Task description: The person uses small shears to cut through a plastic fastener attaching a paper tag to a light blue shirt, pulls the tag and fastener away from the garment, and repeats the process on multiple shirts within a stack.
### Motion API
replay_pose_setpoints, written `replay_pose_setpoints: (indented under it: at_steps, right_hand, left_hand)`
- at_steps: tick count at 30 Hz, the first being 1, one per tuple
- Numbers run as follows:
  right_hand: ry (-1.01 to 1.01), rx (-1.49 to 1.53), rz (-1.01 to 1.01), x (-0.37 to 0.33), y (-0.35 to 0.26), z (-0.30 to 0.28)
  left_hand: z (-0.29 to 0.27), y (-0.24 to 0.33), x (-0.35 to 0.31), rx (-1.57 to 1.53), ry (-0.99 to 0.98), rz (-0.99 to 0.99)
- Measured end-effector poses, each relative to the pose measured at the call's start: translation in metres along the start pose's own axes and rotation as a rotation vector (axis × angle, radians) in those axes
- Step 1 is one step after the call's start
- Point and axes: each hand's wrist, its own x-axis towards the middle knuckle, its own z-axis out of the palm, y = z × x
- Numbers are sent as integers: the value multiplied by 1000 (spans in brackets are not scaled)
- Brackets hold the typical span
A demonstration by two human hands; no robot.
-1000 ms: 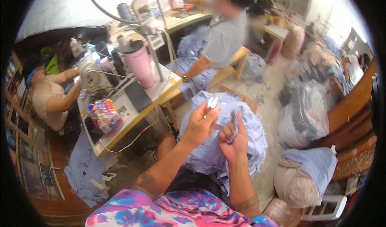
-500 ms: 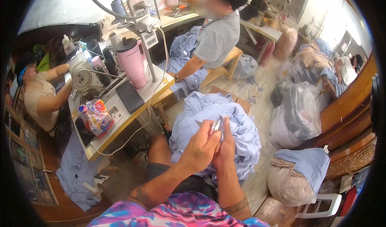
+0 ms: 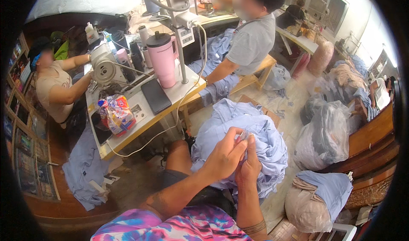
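Observation:
My left hand [image 3: 226, 153] is closed in a pinch on a small shiny silver tool [image 3: 244, 135], possibly thread snips; its shape is mostly hidden by fingers. Right beside it, my right hand [image 3: 249, 166] is closed with the thumb up, apparently gripping a bit of light blue cloth; its fingertips are partly hidden. Both hands meet over a big heap of light blue cloth [image 3: 221, 121] bunched in front of my knees.
To the left, a worktable [image 3: 187, 97] carries a pink tumbler [image 3: 162, 64], a phone [image 3: 156, 96], a plastic-wrapped packet [image 3: 120, 115] and a sewing machine [image 3: 106, 68]. Two people work nearby. Clear bags [image 3: 321, 140] and a cloth-topped bundle [image 3: 313, 200] stand on the right.
My view has shifted, so the scene sits farther right in the picture. My hands stay together over the cloth; the silver tool has turned and shows less between the fingers.

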Motion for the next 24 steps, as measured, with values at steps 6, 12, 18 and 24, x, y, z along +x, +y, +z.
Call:
replay_pose_setpoints:
  at_steps: [6,12,18,24]
  right_hand:
    - [159,-114,9,-2,2,5]
    - [42,148,152,3,7,-25]
    - [-325,466,325,18,-32,-36]
    - [-515,-362,68,-19,-52,-55]
  left_hand:
    - [-26,11,28,-302,-104,-208]
    - [-56,-5,36,-202,-25,-54]
    - [-104,-48,-28,165,-28,-131]
    - [-146,4,-81,487,79,9]
